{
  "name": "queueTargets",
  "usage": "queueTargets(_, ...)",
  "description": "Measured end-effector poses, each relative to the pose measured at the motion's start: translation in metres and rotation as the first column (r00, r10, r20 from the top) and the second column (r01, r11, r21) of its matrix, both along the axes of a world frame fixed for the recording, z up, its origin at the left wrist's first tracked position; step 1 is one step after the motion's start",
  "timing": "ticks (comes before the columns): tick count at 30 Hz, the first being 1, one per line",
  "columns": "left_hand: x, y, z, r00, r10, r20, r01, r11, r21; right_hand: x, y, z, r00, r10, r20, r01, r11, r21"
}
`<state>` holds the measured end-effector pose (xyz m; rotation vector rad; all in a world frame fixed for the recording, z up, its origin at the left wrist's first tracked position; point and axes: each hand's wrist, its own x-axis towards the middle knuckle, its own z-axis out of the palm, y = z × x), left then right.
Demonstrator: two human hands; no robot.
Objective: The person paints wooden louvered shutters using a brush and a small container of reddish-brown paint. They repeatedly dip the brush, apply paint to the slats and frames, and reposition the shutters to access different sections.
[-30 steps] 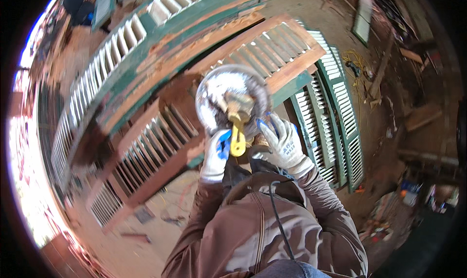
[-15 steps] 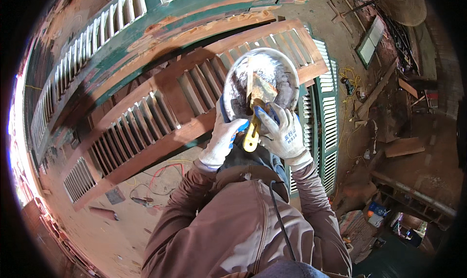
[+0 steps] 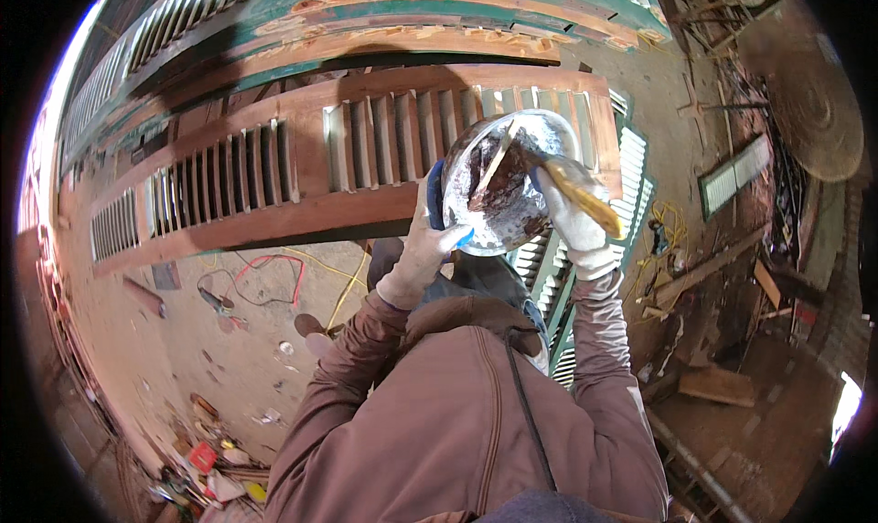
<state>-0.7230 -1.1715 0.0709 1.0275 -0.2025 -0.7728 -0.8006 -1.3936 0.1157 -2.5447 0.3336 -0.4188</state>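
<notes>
Raised bowl (image 3: 501, 186); brush (image 3: 572, 186) handle now points lower right

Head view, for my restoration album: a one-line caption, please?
Gloved left hand holds a bowl while the right hand works a brush in it above louvred shutters.

One view only, a wide fisheye worn on the head, facing steeply down over the brown-jacketed chest. It sits close above the left gloved hand (image 3: 422, 249) and right gloved hand (image 3: 572, 226), which fill the middle. Beyond the hands the reddish wooden louvred shutter (image 3: 302, 176) bends toward the rim; dark corners ring the picture.
</notes>
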Motion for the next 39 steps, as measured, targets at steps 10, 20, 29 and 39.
queueTargets(10, -0.075, -0.084, -0.006, 0.969, 0.235, 0.081, -0.244, 0.96, 0.134, -0.018, -0.053, -0.013, 0.973, -0.11, 0.202, 0.122, 0.991, -0.047)
queueTargets(20, -0.076, -0.091, 0.002, 0.945, 0.326, -0.03, -0.321, 0.94, 0.114, -0.028, -0.064, 0.005, 0.952, 0.215, 0.217, -0.173, 0.965, -0.198)
queueTargets(29, -0.056, -0.082, 0.024, 0.953, 0.293, 0.077, -0.295, 0.956, 0.004, 0.007, -0.053, 0.01, 0.989, 0.069, 0.128, -0.04, 0.974, -0.221)
queueTargets(39, -0.021, -0.045, 0.012, 0.961, 0.274, 0.044, -0.271, 0.961, -0.048, 0.003, -0.063, -0.003, 0.988, 0.019, -0.15, 0.116, 0.544, 0.831)
